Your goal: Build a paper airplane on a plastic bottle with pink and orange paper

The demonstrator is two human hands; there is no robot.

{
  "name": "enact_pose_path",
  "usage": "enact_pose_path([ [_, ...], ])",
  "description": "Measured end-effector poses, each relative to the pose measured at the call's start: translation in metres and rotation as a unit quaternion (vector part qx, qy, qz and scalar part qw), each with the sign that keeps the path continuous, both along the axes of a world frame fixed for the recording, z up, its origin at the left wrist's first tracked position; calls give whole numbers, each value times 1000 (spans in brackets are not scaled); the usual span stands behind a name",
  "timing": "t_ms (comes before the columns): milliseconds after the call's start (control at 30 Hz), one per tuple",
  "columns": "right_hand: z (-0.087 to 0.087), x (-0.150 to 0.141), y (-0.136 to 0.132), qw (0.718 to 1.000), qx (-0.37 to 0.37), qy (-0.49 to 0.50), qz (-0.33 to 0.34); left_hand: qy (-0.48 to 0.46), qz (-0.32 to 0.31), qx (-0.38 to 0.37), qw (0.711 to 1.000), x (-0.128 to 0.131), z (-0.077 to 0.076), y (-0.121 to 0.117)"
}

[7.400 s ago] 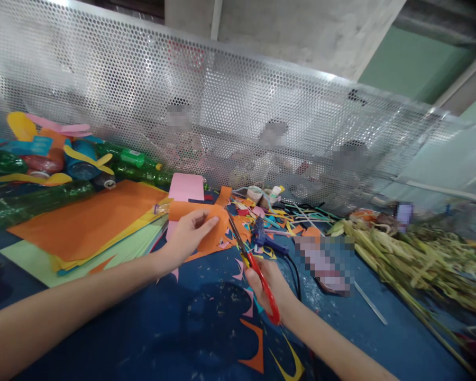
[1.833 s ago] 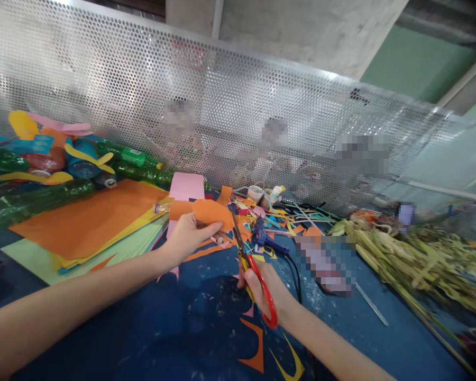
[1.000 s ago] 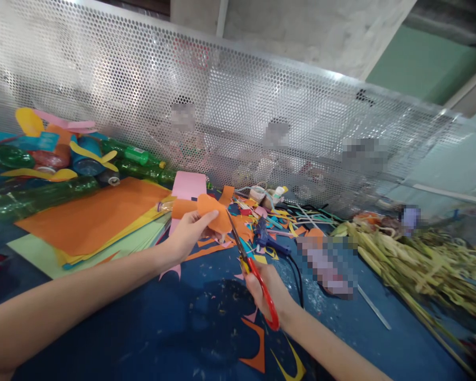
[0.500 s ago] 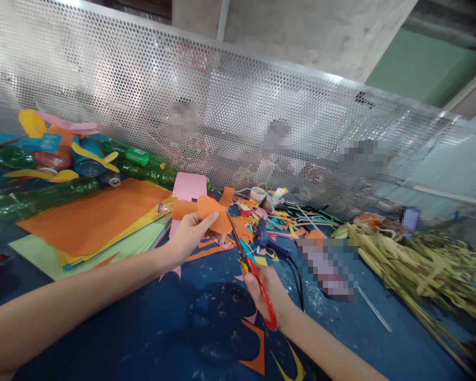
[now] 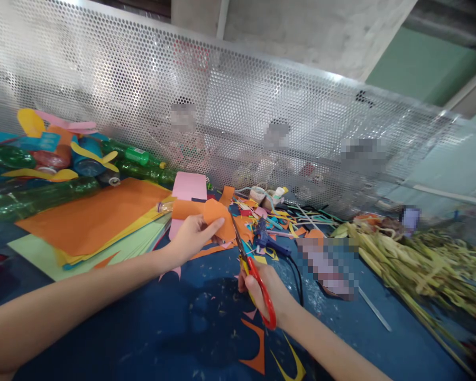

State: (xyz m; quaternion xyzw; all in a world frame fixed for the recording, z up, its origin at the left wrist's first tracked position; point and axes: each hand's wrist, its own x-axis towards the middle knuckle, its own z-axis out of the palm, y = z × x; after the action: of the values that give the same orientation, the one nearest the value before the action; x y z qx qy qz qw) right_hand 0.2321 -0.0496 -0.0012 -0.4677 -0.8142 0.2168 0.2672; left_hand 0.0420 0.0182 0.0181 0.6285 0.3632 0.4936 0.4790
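Note:
Between the thumb and fingers of my left hand (image 5: pixel 194 233) is a piece of orange paper (image 5: pixel 218 218) with a rounded edge. My right hand (image 5: pixel 267 291) grips red-handled scissors (image 5: pixel 266 296), with their blades against the right edge of that paper. Whether the blades are parted is hard to make out. Just behind my left hand lies a bottle wrapped in orange paper (image 5: pixel 184 209), resting over a pink sheet (image 5: pixel 189 186). A blue glue gun (image 5: pixel 272 242) lies on the table to the right of the blades.
Stacked orange sheets (image 5: pixel 99 214) lie at left, beside green bottles (image 5: pixel 43 197) and paper-decorated bottles. Coloured scraps and strips (image 5: pixel 285 217) cover the back middle. Dried husks (image 5: pixel 416 264) spread along the right. A perforated metal panel (image 5: pixel 238 106) stands behind the blue table (image 5: pixel 154 328).
The orange paper has turned slightly and shifted a little right in my left hand. The scissors' blades have moved slightly right with its edge.

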Motion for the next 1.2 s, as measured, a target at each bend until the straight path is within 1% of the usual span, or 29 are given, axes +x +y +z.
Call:
enact_pose_path([
  [100,-3,1,1,1000,5,0,-3,3,-10,3,1000,-1,-1,0],
  [167,-6,1,1,1000,10,5,-12,3,-21,-8,1000,-1,-1,1],
  [267,-10,0,2,999,14,11,-43,6,-33,-39,999,-2,-4,6],
  [367,-12,0,4,997,6,2,-78,4,-44,-76,996,-4,-9,15],
  [467,-9,4,10,993,14,-29,-113,2,-58,-105,993,-7,-18,24],
  [533,-6,9,15,986,14,-82,-141,2,-69,-116,991,-8,-24,28],
  [600,-3,14,20,969,19,-166,-180,2,-80,-124,989,-7,-29,29],
  [700,-3,20,27,923,37,-296,-243,-22,-103,-146,984,-3,-37,27],
  [767,-7,23,30,898,31,-349,-265,-47,-122,-179,975,0,-42,24],
  [833,-9,24,31,888,27,-370,-272,-70,-132,-216,965,2,-46,21],
  [900,-10,24,29,885,64,-374,-269,-93,-135,-253,953,3,-48,20],
  [967,-8,21,26,890,131,-360,-249,-106,-142,-274,945,3,-50,19],
  [1000,-7,19,24,898,160,-341,-226,-113,-150,-281,941,3,-50,19],
  [1033,-6,17,21,913,180,-312,-193,-118,-161,-283,938,3,-50,19],
  [1067,-6,14,19,932,186,-272,-152,-121,-171,-281,936,3,-50,19],
  [1133,-7,9,16,967,168,-180,-69,-119,-189,-272,936,2,-50,19],
  [1200,-12,5,14,984,140,-106,-15,-108,-201,-260,938,1,-51,18],
])
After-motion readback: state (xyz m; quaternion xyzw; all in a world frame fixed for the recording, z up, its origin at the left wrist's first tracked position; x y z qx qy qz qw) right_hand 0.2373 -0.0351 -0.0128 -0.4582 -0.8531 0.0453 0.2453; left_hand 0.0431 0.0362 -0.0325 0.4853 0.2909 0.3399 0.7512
